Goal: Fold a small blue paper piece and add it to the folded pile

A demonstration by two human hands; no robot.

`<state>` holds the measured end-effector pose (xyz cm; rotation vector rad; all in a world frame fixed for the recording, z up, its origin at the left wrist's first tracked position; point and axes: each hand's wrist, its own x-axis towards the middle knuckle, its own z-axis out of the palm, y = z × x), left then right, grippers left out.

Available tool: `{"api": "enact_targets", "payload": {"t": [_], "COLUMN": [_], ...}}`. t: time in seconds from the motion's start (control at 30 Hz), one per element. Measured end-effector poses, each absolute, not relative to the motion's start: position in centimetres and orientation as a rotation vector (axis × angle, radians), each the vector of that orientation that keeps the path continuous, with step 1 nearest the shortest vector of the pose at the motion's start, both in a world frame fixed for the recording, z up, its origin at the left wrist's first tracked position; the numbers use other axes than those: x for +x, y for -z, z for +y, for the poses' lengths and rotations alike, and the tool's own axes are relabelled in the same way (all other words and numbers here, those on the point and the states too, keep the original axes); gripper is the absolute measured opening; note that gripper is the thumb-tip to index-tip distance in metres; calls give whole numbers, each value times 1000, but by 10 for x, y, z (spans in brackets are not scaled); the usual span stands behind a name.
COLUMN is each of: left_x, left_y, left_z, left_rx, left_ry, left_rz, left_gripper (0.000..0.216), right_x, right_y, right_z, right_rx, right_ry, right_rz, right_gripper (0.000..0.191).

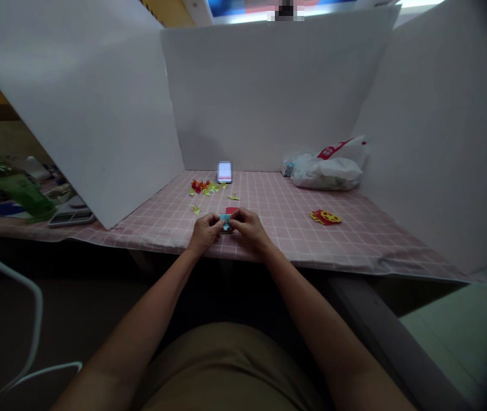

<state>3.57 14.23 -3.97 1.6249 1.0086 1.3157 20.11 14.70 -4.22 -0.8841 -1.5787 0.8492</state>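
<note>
Between my two hands, near the front edge of the table, is a small piece of light blue paper [225, 219]. My left hand [205, 231] pinches its left side. The fingers of my right hand [246, 224] close on its right side. Just behind the blue paper lies a flat red piece [231, 210], partly hidden by my right hand. Something dark and thin shows beneath the blue paper, too small to name. Beyond my hands lie a yellow folded paper piece [196, 210] and another yellow folded piece [233, 197].
Farther back sit orange folded pieces [200, 185] and several yellow ones. A phone [225, 172] stands upright against the back panel [269, 97]. A white plastic bag [329, 173] and red and yellow cutouts [326, 217] are to the right. Left, outside the panel, a green bottle [23, 191] leans.
</note>
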Motion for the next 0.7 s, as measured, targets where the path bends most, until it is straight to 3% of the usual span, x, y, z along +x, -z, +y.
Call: {"api": "enact_targets", "payload": {"t": [0.7], "left_x": [36], "left_y": [39], "left_z": [144], "left_rx": [1566], "left_ry": [-1290], "left_rz": [998], "left_gripper": [29], "right_x": [197], "right_y": [39], "right_z": [144], "right_rx": [-776], "right_ry": [-901], "right_rz": [-1489], "right_gripper": [19]}}
